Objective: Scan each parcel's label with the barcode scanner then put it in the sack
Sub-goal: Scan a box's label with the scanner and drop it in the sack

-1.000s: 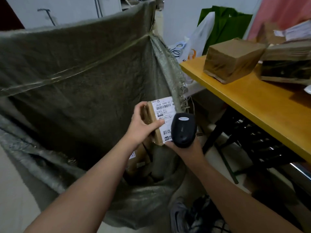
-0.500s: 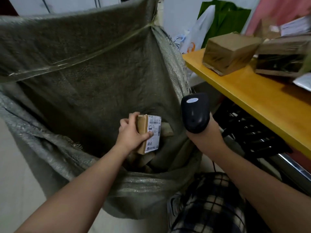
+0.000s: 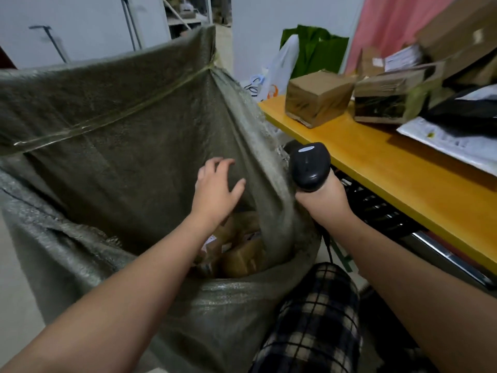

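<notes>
Several parcels lying at the bottom of the sack, left of centre: brown card, label corners showing. Above them, inside the sack mouth, left hand with fingers spread and loosely bent, holding nothing. Judged step: one parcel dropped in, scan-and-drop cycle due to restart.

Just right of the sack's right edge: barcode scanner, head up, gripped round the handle by the right hand; cable trailing down below the wrist. Hands apart, sack cloth between them.

Next move, as judged:
- Lift left hand clear of the sack.
- Reach right and far to the desk; take the closest item, probably the brown box at the far left corner.
- Turn label side toward the scanner; no label visible on the faces shown.
- Keep cable away from the sack edge.

Desk: yellow-orange top, right of the sack, running near to far. On it, left to right: brown box, taped carton with a dark side, white mailer near the edge, black mailer behind it, larger cartons stacked beyond. Under the top: dark rack and metal rail.

Room: pale walls at far left, white plastic bag and green bag far centre, pink curtain far right. Checked cloth over a knee, near centre.
</notes>
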Motion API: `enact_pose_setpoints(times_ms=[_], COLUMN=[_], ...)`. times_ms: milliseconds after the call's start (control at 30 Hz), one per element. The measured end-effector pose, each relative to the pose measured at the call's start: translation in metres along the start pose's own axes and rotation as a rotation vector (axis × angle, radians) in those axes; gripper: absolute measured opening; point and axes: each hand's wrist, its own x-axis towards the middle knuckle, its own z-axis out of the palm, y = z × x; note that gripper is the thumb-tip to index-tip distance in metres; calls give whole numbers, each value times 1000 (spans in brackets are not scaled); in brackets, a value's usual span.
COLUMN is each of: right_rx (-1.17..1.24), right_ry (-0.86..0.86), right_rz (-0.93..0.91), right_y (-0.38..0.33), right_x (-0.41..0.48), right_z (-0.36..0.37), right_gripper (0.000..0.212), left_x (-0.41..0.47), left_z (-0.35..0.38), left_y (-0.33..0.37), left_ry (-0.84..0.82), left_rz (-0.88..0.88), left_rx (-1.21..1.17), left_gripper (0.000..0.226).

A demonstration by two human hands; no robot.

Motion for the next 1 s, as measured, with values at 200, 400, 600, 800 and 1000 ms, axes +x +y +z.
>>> enact_pose_setpoints(times_ms=[200,400,600,800,1000], right_rx=[78,247,233,256,300], right_ry=[94,153,143,132,138], right_rz=[11,31,113,147,109], right_y=[-19,-38,-44,-40,-35], right_x=[16,38,67,71,44], right_z=[-41,-82,-105,-117,-129], right_gripper=[31,14,16,15,23], left_x=[28,79,154,187,141], left_z=[-12,19,46,61,54], left_y=[67,119,155,152,154], left_ry=[31,-33,-84,-88,61], left_rz=[215,295,210,70,71], left_rx=[-76,-40,75,-100,-194], left_gripper=[50,60,81,87,76])
